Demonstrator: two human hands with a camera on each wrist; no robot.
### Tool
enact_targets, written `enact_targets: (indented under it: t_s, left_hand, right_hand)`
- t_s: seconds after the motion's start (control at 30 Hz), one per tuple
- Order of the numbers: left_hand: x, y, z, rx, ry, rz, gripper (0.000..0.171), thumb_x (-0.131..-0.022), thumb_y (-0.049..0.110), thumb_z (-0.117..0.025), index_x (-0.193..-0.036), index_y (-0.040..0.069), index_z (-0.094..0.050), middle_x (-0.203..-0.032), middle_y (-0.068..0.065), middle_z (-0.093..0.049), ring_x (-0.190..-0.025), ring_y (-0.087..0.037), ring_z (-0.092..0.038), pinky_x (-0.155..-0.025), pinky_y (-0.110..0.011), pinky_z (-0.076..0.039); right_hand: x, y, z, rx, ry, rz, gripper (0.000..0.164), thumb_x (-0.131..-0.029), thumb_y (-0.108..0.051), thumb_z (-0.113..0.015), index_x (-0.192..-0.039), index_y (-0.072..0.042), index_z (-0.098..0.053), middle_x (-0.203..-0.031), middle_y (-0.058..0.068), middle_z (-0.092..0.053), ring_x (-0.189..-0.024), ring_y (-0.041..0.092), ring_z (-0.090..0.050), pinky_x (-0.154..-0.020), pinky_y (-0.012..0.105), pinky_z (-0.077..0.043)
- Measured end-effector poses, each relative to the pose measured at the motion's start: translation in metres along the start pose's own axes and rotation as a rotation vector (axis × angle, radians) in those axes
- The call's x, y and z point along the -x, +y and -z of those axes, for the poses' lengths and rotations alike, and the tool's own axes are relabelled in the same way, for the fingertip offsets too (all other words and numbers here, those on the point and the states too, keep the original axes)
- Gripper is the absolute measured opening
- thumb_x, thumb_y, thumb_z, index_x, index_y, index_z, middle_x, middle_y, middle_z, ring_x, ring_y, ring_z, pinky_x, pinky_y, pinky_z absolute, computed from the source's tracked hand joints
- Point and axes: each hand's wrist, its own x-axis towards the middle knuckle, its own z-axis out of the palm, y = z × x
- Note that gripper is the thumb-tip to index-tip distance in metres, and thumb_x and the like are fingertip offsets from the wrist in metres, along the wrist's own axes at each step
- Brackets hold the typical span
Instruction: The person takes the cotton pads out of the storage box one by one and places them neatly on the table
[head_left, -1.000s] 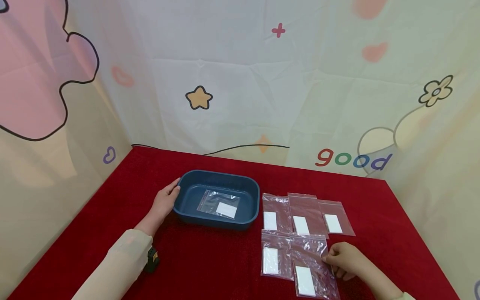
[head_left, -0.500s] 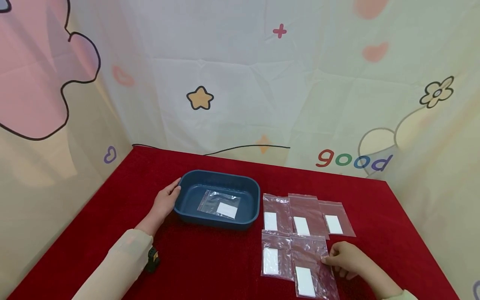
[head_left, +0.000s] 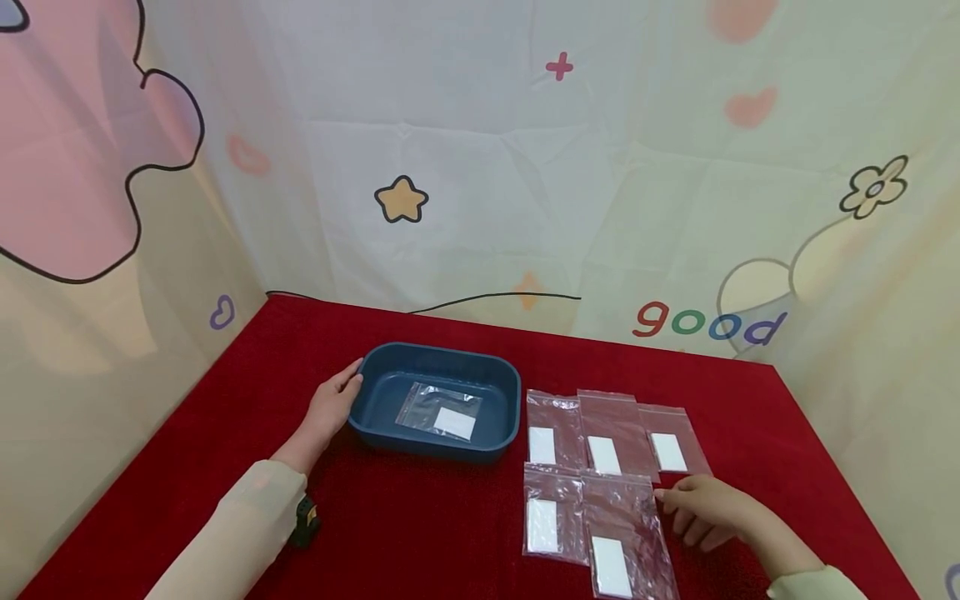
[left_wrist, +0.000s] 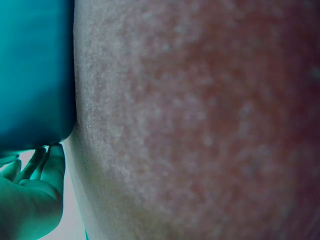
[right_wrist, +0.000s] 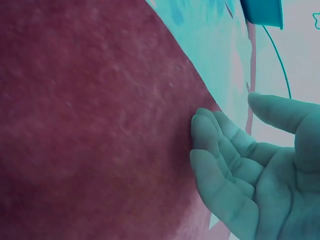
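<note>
My left hand (head_left: 330, 408) rests its fingertips on the outside of a dark blue plastic basin (head_left: 450, 452), at its left end. Flat inside the basin lies a clear zip bag (head_left: 420, 406) with a white card-like rectangle (head_left: 454, 423). To the right, my right hand (head_left: 708, 507) hovers at the upper right edge of the front right zip bag (head_left: 636, 518). In the right wrist view, that hand's fingers (right_wrist: 220, 185) are loosely bent, the thumb apart, nothing between them. Left of this bag is another zip bag (head_left: 572, 517), also with a white rectangle.
Behind those two lie more zip bags in a row: left (head_left: 553, 410), middle (head_left: 609, 414) and right (head_left: 672, 423). All lie on a red cloth table (head_left: 420, 533). A printed curtain (head_left: 480, 233) walls the back and sides. A dark wrist device (head_left: 304, 523) sits at the left sleeve.
My right hand has let go of the front right bag's edge and shifted slightly up and right, its fingers loosening. The left hand and basin have stayed put.
</note>
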Motion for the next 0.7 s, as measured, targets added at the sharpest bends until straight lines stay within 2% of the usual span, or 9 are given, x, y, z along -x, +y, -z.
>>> enact_targets:
  t_s: [0.17,0.37,0.57,0.7]
  left_hand:
    - [0.000,0.000,-0.001,0.005,-0.004,-0.002,0.053,-0.112,0.023,-0.037,-0.163,0.011,-0.027,-0.171,-0.019,-0.022,-0.159,-0.041,-0.019,-0.126,-0.058,-0.029]
    - [0.002,0.001,0.000,0.002,-0.006,0.002,0.053,-0.112,0.023,-0.037,-0.163,0.011,-0.026,-0.171,-0.019,-0.022,-0.159,-0.041,-0.020,-0.126,-0.058,-0.030]
    - [0.002,0.001,0.001,0.007,0.001,0.001,0.053,-0.113,0.023,-0.037,-0.163,0.011,-0.026,-0.171,-0.018,-0.022,-0.159,-0.041,-0.019,-0.126,-0.058,-0.029]
    - [0.001,0.000,0.000,0.007,-0.005,-0.006,0.053,-0.113,0.023,-0.037,-0.163,0.011,-0.026,-0.171,-0.018,-0.021,-0.159,-0.040,-0.018,-0.126,-0.058,-0.028]
  right_hand:
    - [-0.001,0.000,0.012,-0.063,-0.025,0.013,0.037,-0.104,-0.031,-0.051,-0.102,0.003,-0.066,-0.082,0.004,-0.071,-0.072,0.017,-0.066,-0.067,0.039,-0.062]
    - [-0.002,-0.007,0.027,-0.065,-0.030,0.069,0.037,-0.105,-0.028,-0.050,-0.107,0.005,-0.067,-0.084,0.003,-0.071,-0.076,0.017,-0.067,-0.071,0.038,-0.062]
    - [-0.011,-0.023,0.034,-0.111,-0.028,0.156,0.044,-0.108,-0.029,-0.048,-0.121,0.010,-0.062,-0.103,0.013,-0.072,-0.088,0.019,-0.069,-0.082,0.043,-0.064]
    - [-0.020,-0.036,0.032,-0.134,-0.004,0.204,0.044,-0.108,-0.028,-0.047,-0.122,0.012,-0.059,-0.108,0.018,-0.070,-0.093,0.021,-0.068,-0.086,0.045,-0.063]
